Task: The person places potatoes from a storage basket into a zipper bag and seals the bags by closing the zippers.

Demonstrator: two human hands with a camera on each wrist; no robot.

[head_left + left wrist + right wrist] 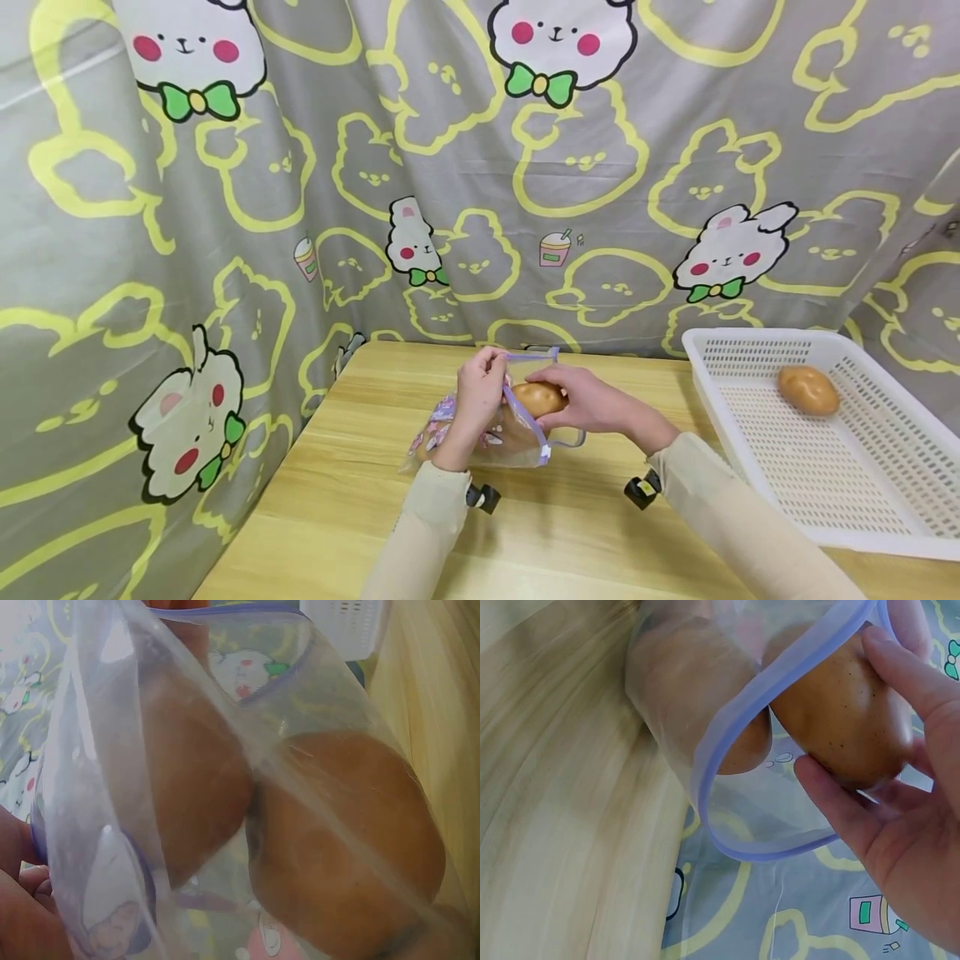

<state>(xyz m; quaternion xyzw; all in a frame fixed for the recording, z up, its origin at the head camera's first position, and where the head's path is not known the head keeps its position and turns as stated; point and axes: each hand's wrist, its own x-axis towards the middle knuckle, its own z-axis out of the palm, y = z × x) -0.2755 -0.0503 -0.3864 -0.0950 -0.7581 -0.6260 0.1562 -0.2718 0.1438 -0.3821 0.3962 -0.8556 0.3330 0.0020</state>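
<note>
A clear zip bag [517, 446] with a purple rim and printed figures lies on the table, its mouth toward the right. At the rim, my left hand [480, 387] pinches the bag's edge. My right hand [596, 400] grips a shiny brown potato [538, 398] at the mouth. In the right wrist view, thumb and fingers hold this speckled potato [847, 712] by its outer end, its far end inside the opening. Another potato [345, 832] is within the bag, seen through the film in the left wrist view.
A white perforated plastic basket [862, 508] stands at the right of the wooden table [330, 500], with one potato [808, 391] in it. A grey patterned curtain [465, 175] hangs behind and to the left of the table.
</note>
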